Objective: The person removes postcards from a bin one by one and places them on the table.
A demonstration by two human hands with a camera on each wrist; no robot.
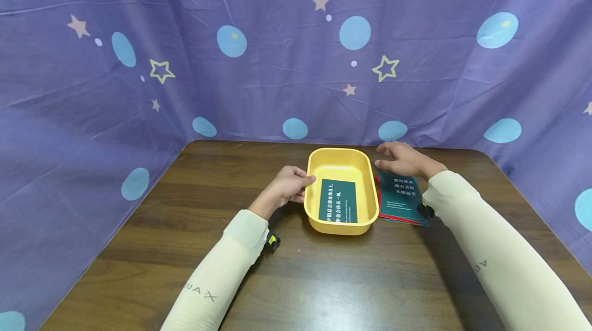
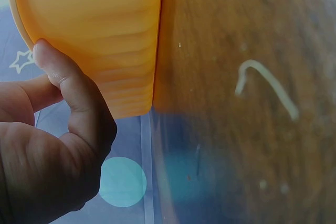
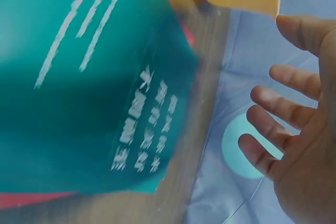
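Note:
A yellow plastic tray (image 1: pixel 341 228) stands on the table, and a dark green card (image 1: pixel 339 200) with white writing lies flat inside it. My left hand (image 1: pixel 289 187) pinches the tray's left rim, thumb on top; the left wrist view shows the thumb against the yellow wall. To the right of the tray lies a pile of green cards (image 1: pixel 400 200), with red edges showing beneath the top one. Above the far end of that pile my right hand (image 1: pixel 402 159) hovers. Its fingers (image 3: pixel 286 77) are spread and hold nothing in the right wrist view.
The brown wooden table (image 1: pixel 194 218) reaches back to a purple curtain (image 1: pixel 277 89) with stars and blue dots, which also hangs along both sides. Each forearm wears a pale sleeve, with a small dark device at the wrist.

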